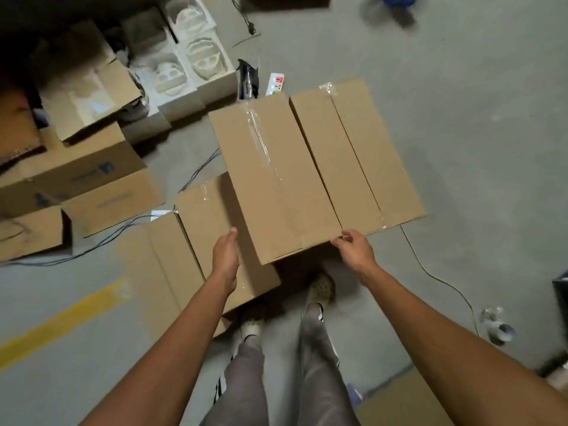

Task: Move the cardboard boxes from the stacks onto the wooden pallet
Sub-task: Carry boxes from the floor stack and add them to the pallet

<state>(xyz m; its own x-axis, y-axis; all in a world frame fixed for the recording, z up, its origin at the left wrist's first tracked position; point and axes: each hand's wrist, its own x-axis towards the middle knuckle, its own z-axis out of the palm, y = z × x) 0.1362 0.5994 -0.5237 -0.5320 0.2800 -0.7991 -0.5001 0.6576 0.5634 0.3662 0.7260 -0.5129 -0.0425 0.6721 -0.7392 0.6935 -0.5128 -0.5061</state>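
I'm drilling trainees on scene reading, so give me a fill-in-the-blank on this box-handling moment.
1. The left hand presses flat on the ____ side of the box.
2. The right hand grips that box at its near ____ corner.
3. The floor stripe is painted ____.

Missing words: left; right; yellow.

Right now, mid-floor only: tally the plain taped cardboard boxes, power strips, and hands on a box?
Plain taped cardboard boxes: 4 (middle box, right box, lower-left box, far-left box)
Power strip: 1
Hands on the middle box: 2 (left hand, right hand)
Total: 7
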